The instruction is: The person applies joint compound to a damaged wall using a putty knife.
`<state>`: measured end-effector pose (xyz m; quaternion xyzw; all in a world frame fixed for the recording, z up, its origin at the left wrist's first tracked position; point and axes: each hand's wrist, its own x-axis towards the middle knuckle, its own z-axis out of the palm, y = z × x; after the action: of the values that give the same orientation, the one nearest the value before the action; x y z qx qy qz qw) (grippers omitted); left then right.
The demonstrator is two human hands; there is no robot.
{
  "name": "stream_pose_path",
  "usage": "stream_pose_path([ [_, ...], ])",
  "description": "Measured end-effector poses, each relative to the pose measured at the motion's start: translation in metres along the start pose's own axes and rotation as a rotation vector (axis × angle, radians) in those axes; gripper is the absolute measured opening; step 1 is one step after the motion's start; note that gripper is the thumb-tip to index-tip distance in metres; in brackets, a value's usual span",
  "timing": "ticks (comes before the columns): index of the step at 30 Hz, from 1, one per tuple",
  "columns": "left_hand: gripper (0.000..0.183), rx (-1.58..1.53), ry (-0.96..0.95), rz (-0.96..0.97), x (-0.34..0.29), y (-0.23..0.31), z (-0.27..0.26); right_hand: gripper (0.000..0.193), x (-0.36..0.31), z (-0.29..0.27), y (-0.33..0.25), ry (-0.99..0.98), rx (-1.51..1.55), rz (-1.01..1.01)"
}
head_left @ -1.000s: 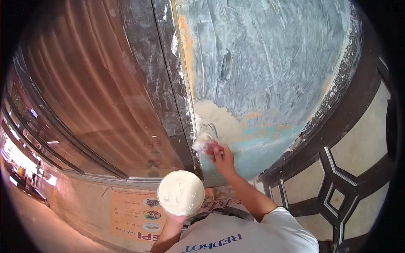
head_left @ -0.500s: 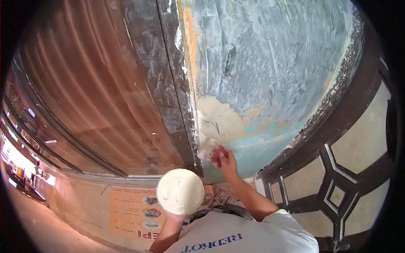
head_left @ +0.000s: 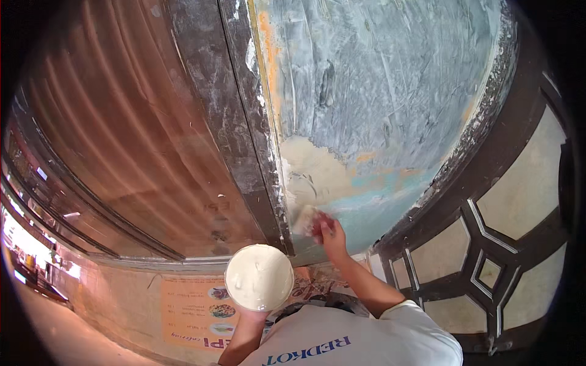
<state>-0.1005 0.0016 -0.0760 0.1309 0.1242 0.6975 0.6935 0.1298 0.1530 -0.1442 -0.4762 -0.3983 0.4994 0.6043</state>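
My left hand (head_left: pixel 252 315) holds up a round tub of cream-white putty (head_left: pixel 259 277) from below; most of its fingers are hidden under the tub. In my right hand (head_left: pixel 332 238) is a red-handled putty knife (head_left: pixel 322 224), its whitish blade laid against the lower left part of the wall (head_left: pixel 378 79). A smooth patch of pale putty (head_left: pixel 311 168) covers the wall just above the blade. Around that patch the surface is blue-grey and streaked, with turquoise and orange traces.
Left of the wall runs a dark, paint-spotted wooden post (head_left: pixel 244 122) beside a window with brown curtains (head_left: pixel 134 140). A dark panelled door (head_left: pixel 464 268) stands on the right. Below the window hangs an orange printed banner (head_left: pixel 189 311).
My right hand and the putty knife have shifted slightly right and down along the wall. The tub in my left hand has barely moved. The whole view has shifted a little.
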Motion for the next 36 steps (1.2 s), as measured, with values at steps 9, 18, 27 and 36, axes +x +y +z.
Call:
stream_pose_path([
  [9, 0.058, -0.139, -0.015, -0.08, -0.005, 0.003, -0.004, 0.029, 0.037, 0.003, -0.024, 0.215, -0.092, -0.083],
  [18, 0.059, -0.06, 0.037, -0.008, -0.011, 0.0, -0.012, 0.03, 0.008, 0.01, -0.032, 0.025, -0.082, -0.035],
  [27, 0.063, 0.087, 0.114, 0.026, -0.013, -0.002, -0.014, 0.029, 0.035, 0.012, -0.048, 0.14, -0.063, -0.057],
  [36, 0.06, 0.598, 0.004, 0.205, -0.014, -0.003, -0.004, 0.035, 0.005, -0.009, -0.033, 0.044, -0.153, -0.039],
])
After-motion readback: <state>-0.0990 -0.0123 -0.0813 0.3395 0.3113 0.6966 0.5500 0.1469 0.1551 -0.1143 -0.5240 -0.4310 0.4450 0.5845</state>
